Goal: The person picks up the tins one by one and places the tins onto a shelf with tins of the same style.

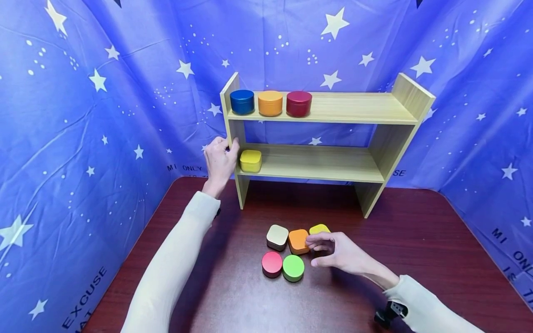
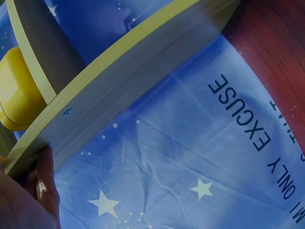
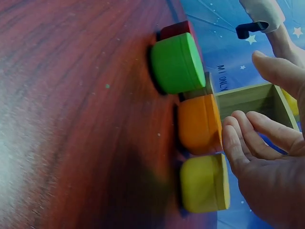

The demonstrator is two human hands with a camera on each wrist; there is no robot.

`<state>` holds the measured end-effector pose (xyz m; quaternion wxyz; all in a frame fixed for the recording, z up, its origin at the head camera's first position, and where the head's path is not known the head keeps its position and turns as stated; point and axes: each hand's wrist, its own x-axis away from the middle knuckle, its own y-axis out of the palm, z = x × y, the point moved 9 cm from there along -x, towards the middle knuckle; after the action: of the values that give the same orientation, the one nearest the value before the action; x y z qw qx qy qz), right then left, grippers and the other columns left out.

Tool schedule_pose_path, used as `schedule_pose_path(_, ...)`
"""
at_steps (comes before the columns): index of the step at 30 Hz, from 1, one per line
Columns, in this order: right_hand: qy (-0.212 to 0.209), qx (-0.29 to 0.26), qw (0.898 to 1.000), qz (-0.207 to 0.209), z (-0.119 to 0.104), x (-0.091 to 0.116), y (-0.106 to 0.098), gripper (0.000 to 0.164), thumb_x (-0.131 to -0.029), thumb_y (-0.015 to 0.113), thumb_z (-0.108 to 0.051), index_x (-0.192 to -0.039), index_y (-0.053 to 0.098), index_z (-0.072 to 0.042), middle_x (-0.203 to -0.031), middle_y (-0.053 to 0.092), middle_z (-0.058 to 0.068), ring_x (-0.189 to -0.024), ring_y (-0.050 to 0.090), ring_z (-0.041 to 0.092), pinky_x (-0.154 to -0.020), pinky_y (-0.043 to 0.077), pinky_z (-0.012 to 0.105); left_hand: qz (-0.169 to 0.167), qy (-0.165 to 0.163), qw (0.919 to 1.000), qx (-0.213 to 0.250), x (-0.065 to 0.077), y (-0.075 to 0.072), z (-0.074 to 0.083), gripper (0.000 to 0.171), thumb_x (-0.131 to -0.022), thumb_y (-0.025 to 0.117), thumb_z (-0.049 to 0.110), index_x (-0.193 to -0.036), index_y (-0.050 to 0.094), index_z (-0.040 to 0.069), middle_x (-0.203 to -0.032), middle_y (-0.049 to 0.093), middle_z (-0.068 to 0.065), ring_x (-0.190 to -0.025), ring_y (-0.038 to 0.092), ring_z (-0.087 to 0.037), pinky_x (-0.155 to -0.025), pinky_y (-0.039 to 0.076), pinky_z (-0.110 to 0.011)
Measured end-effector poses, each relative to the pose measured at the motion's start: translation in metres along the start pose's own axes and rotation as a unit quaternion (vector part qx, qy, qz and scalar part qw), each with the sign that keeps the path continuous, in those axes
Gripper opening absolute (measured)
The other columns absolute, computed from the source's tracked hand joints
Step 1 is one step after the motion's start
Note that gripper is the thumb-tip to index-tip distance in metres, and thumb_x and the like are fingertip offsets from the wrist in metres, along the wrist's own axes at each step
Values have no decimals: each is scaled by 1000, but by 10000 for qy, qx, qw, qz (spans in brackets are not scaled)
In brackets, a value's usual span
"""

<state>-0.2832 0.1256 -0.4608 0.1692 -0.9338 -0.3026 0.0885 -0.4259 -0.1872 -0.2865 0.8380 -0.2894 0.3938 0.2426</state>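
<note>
My left hand grips the left side panel of a light wooden shelf, thumb toward the front edge and fingers along the outer face. Just inside that panel, a yellow square tin sits on the lower board. My right hand hovers with loosely bent fingers over the tins on the table and holds nothing. Its fingertips are near an orange square tin; whether they touch it I cannot tell. A second yellow tin is partly hidden behind this hand in the head view. Nearby are green, red and cream tins.
On the upper board stand round tins in blue, orange and dark red, grouped at the left end. The shelf stands at the back of a dark red wooden table. A blue star-printed curtain surrounds the table.
</note>
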Motion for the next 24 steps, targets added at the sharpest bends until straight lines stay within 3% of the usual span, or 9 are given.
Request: schedule_pose_path(24,-346,-40,9994,-69,10,6,23,56,-89,86,-5,-135,63,18,-128,73,36,-116,73,3,-102,60,24,60,0,10000,67,0,-1,-1,44,-99,72,19,-64,70,-6,-72,63,-26,-70,60,-45,-69,45,-51)
